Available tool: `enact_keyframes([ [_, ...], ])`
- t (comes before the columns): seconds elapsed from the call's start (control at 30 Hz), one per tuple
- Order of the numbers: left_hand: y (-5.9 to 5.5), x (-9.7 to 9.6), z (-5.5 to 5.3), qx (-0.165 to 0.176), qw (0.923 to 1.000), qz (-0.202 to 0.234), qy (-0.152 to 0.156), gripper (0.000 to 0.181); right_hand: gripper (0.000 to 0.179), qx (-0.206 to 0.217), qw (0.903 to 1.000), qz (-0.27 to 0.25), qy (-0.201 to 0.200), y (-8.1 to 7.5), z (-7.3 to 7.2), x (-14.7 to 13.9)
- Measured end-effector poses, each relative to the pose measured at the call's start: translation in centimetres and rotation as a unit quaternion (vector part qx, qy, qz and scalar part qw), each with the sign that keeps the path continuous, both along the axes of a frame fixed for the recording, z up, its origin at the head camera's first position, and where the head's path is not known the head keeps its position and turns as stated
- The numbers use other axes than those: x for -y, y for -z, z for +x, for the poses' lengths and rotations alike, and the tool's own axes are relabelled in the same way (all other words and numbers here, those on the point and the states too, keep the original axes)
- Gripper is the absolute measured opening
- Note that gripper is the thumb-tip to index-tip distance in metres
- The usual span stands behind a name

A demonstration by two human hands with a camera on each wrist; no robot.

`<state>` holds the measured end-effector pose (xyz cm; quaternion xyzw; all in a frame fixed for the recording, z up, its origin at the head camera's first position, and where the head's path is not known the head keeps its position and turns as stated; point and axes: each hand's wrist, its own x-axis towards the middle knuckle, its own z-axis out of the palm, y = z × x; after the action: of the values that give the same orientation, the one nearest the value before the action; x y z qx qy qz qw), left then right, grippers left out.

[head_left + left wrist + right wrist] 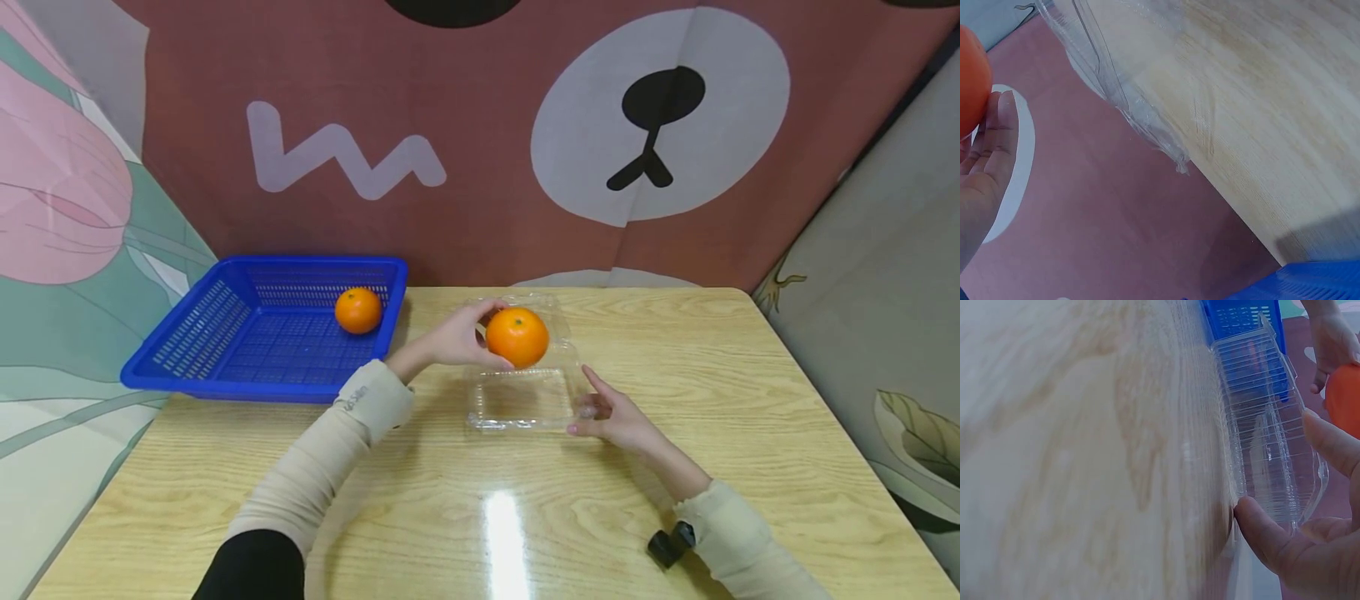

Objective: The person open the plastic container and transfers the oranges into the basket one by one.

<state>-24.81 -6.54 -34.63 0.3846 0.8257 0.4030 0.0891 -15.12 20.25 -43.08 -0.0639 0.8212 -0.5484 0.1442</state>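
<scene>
My left hand [471, 335] grips an orange [517, 337] from its left side, fingers behind and thumb in front. The orange overlaps the middle of a clear plastic clamshell container [521, 400], whose lid [551, 312] lies folded back toward the wall. My right hand [618, 417] holds the container's right side, thumb at the near corner and index finger along the side. In the right wrist view, the thumb [1260, 528] is at the lower edge and the index finger [1329, 437] by the rim. The left wrist view shows only part of the held orange [971, 81].
A blue plastic basket [262, 387] stands at the back left, with another orange [358, 310] inside. A printed cloth [480, 233] hangs behind the wooden table [420, 517]. A small black device [671, 544] sits at the right wrist.
</scene>
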Motion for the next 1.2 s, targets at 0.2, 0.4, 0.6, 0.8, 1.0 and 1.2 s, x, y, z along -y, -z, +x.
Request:
enact_keyframes([
  [0.2,-0.5,0.4,0.1,0.012,0.9998,0.016,-0.009,0.071,0.098,0.002,1.0000,0.001,-0.002,-0.1,0.0,0.0],
  [0.4,-1.3,0.9,0.2,0.025,0.9991,0.033,-0.012,0.072,0.098,0.007,1.0000,-0.005,-0.002,-0.2,0.0,0.0],
  [0.6,-2.1,1.5,0.3,0.027,0.9986,0.040,-0.023,0.072,0.098,0.007,0.9999,-0.009,-0.003,-0.3,0.1,0.0],
  [0.8,-2.6,2.3,0.1,0.000,0.9982,0.055,-0.026,0.067,0.098,0.006,0.9999,-0.010,-0.004,-0.3,0.1,0.0],
  [1.0,-3.3,3.1,-0.2,-0.033,0.9976,0.045,-0.040,0.070,0.097,0.006,0.9998,-0.018,-0.008,-0.4,0.2,0.0],
  [1.2,-4.4,3.9,-0.3,-0.035,0.9962,0.048,-0.064,0.071,0.098,0.006,0.9998,-0.019,-0.008,-0.3,0.1,-0.1],
])
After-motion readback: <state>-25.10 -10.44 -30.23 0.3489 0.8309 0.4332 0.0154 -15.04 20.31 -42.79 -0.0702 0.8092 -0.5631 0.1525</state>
